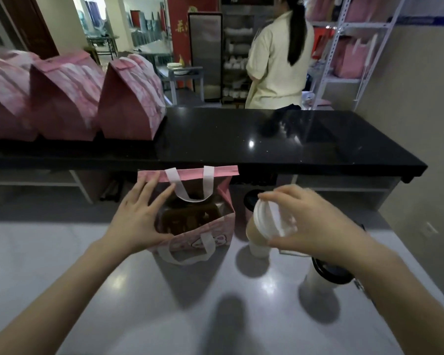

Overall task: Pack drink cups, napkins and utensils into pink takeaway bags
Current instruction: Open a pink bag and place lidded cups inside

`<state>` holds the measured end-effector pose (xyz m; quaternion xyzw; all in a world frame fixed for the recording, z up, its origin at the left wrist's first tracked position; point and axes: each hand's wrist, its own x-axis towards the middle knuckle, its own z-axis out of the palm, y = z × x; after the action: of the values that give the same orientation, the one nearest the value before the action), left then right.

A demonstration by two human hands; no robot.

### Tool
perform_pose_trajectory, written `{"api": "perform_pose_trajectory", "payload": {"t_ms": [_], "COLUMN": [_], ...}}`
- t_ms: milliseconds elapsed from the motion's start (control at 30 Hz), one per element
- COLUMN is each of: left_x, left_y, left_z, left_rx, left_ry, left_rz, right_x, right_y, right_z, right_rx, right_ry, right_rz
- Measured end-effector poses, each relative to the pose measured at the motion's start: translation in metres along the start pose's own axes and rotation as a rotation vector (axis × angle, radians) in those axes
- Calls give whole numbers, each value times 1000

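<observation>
An open pink takeaway bag point(205, 234) with white handles stands on the grey counter point(139, 290); a dark container shows inside it. My left hand point(136, 216) holds the bag's left rim, fingers spread over the edge and thumb at the near side. Just right of the bag, my right hand point(313, 224) grips the white lid of a milky drink cup point(259, 237), which is tilted. A second cup with a black lid point(326, 275) stands near my right forearm, partly hidden by it.
Three folded pink bags point(128, 103) sit on the black shelf point(292, 139) behind. Another dark-lidded cup point(250, 201) stands behind the held cup. A person in a pale shirt point(274, 60) stands beyond the shelf, beside racks with more pink bags.
</observation>
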<state>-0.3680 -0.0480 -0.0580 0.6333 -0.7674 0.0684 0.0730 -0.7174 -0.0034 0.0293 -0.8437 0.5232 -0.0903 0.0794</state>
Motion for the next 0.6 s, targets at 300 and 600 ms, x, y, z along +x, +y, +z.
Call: {"api": "perform_pose_trajectory", "payload": {"t_ms": [300,600], "left_x": [-13,-6], "left_y": [8,-24], "left_z": [2,-5], "left_rx": [-144,-105], "left_ry": [98,-98], "left_rz": [24,83], "right_x": [76,142], "right_y": [-92,-100], "right_z": [-14,92], "right_rx": [138,5], "right_ry": [33,-50], "right_rz": [-231,-168]}}
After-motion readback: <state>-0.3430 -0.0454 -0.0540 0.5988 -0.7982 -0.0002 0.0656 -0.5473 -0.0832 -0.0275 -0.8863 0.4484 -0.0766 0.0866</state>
